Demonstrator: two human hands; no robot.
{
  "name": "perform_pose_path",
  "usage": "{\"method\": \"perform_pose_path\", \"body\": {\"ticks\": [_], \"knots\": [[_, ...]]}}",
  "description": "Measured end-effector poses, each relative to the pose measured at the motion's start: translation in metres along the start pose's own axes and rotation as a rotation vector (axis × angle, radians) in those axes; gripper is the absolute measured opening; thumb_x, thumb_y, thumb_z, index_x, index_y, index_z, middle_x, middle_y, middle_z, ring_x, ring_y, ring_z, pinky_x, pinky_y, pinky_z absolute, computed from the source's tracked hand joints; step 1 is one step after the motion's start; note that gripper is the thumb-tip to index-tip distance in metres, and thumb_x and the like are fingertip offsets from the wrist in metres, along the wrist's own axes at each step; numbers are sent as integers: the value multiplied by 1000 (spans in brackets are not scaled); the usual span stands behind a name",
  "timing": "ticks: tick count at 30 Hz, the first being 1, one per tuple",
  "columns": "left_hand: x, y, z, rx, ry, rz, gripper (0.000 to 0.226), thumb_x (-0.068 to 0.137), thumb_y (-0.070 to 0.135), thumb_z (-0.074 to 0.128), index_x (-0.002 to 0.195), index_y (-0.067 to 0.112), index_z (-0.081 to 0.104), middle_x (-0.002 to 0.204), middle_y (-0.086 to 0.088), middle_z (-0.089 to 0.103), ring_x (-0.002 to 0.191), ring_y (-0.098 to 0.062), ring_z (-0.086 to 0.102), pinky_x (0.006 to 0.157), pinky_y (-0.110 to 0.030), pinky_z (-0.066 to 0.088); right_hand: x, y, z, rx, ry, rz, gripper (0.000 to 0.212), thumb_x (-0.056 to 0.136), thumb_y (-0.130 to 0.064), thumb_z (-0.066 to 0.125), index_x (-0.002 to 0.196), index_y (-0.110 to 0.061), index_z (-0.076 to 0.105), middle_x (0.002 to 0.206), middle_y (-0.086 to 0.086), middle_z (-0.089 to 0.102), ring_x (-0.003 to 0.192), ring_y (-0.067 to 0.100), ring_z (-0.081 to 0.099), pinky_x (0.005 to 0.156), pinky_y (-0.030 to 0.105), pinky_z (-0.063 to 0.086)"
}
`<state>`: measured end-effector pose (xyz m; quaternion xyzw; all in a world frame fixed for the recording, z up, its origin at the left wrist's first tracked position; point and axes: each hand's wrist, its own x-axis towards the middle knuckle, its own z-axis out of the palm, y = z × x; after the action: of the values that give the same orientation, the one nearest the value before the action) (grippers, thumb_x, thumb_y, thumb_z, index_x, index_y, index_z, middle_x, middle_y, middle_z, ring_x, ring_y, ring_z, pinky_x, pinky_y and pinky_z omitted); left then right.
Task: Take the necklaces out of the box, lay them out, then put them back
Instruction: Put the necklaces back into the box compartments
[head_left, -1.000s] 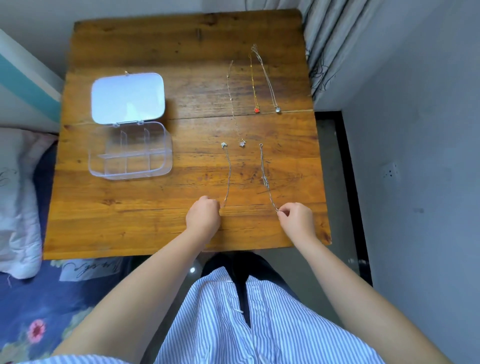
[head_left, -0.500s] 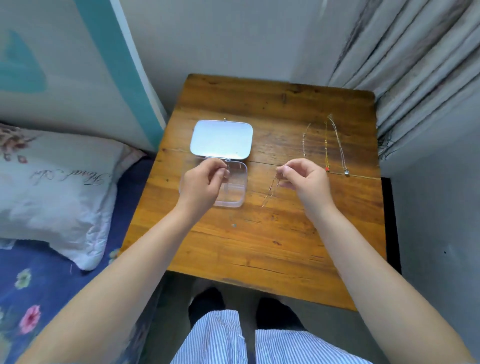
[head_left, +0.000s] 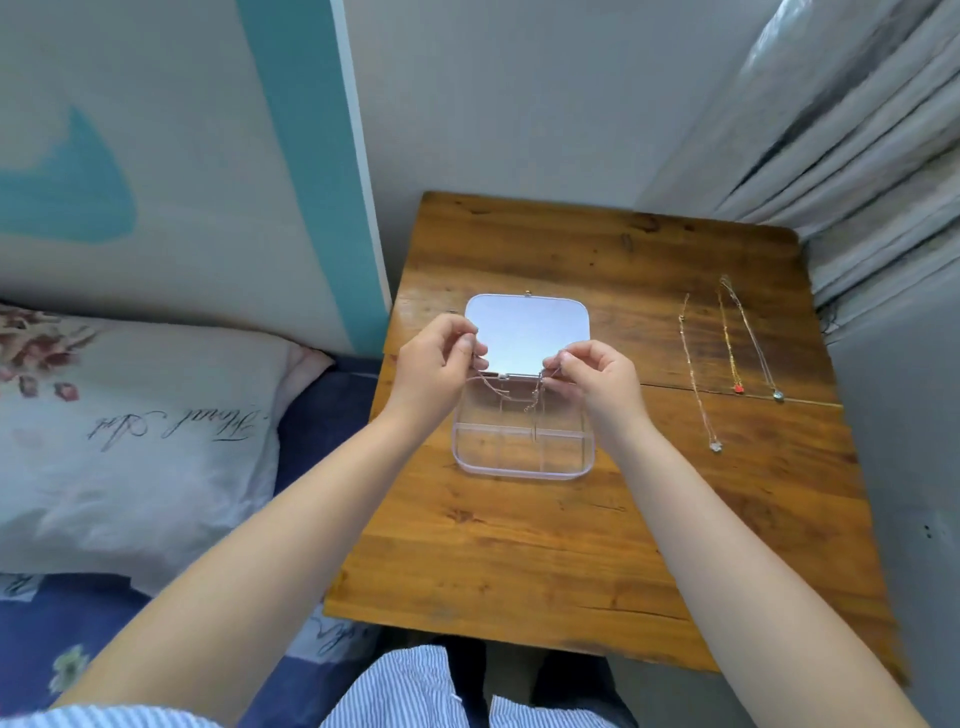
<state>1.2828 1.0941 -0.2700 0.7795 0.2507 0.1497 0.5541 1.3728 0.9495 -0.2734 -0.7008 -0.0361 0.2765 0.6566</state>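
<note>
Necklaces number five in all: three lie straight on the wooden table (head_left: 571, 519) at the right of the frame, two hang over the box; one table, one pillow (head_left: 145, 431) at the left, one clear box (head_left: 522, 465) at centre, lid open; both arms reach forward, the left hand (head_left: 436, 364) and right hand (head_left: 597, 379) each pinching a thin chain (head_left: 535, 400) above the divided tray; the laid-out necklaces (head_left: 698, 379) carry small pendants, one red.
</note>
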Motion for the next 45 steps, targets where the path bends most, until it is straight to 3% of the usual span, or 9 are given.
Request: {"method": "perform_pose_path", "body": {"ticks": [14, 20, 25, 27, 30, 33, 36, 39, 45], "knots": [[36, -29, 3, -49, -1, -35, 17, 98, 1, 40, 107, 3, 54, 76, 5, 58, 69, -2, 60, 61, -6, 52, 22, -6, 11, 78, 36, 47, 27, 91, 3, 45, 70, -9, 56, 74, 9, 60, 69, 14, 60, 63, 16, 57], [34, -49, 2, 17, -61, -145, 17, 98, 1, 40, 106, 2, 55, 91, -11, 62, 72, -9, 60, 61, -1, 51, 31, 2, 10, 40, 21, 85, 25, 91, 3, 46, 70, -9, 54, 73, 9, 59, 68, 15, 59, 61, 14, 56], [37, -65, 13, 147, -119, -187, 19, 97, 7, 45, 109, 2, 58, 95, -3, 63, 92, -18, 63, 79, -24, 52, 51, 41, 13, -46, 48, 258, 29, 91, 8, 42, 68, -8, 51, 76, 10, 57, 70, 14, 57, 58, 13, 56], [36, -74, 19, 149, -150, -210, 18, 97, 6, 46, 108, 3, 59, 96, -5, 65, 96, -21, 64, 87, -34, 52, 59, 67, 17, -65, 94, 361, 35, 89, 13, 35, 66, -7, 50, 76, 13, 55, 69, 13, 56, 67, 21, 57], [37, -85, 26, 153, -156, -238, 19, 97, 4, 45, 107, 2, 60, 99, -9, 67, 93, -17, 63, 89, -35, 52, 70, 97, 23, -82, 182, 434, 34, 86, 17, 30, 72, -4, 53, 76, 11, 53, 66, 11, 52, 82, 29, 53], [40, -94, 29, 212, -173, -241, 19, 97, 4, 44, 105, 2, 61, 94, -6, 65, 92, -20, 62, 84, -33, 51, 73, 108, 24, -214, 209, 419, 32, 85, 13, 32, 98, -3, 57, 81, 5, 55, 79, 18, 53, 90, 36, 47], [42, -101, 31, 413, -258, -200, 24, 96, 8, 45, 113, 3, 61, 110, -12, 68, 101, -24, 60, 87, -32, 48, 64, 104, 21, -386, 124, 345, 42, 84, 11, 33, 116, -2, 57, 109, 10, 62, 108, 23, 53, 93, 32, 43], [44, -104, 34, 581, -362, -141, 29, 96, 9, 44, 120, 3, 59, 124, -12, 62, 116, -25, 56, 97, -34, 46, 52, 94, 12, -610, 30, 220, 38, 88, 4, 35, 119, -4, 57, 125, 12, 61, 119, 23, 51, 92, 21, 35], [35, -103, 38, 757, -458, -34, 28, 95, 11, 43, 117, 7, 60, 123, -8, 61, 116, -24, 54, 92, -35, 49, 31, 67, -35, -884, -84, 116, 30, 93, -7, 41, 117, -7, 60, 128, 9, 60, 120, 23, 52, 101, 30, 39]]}}
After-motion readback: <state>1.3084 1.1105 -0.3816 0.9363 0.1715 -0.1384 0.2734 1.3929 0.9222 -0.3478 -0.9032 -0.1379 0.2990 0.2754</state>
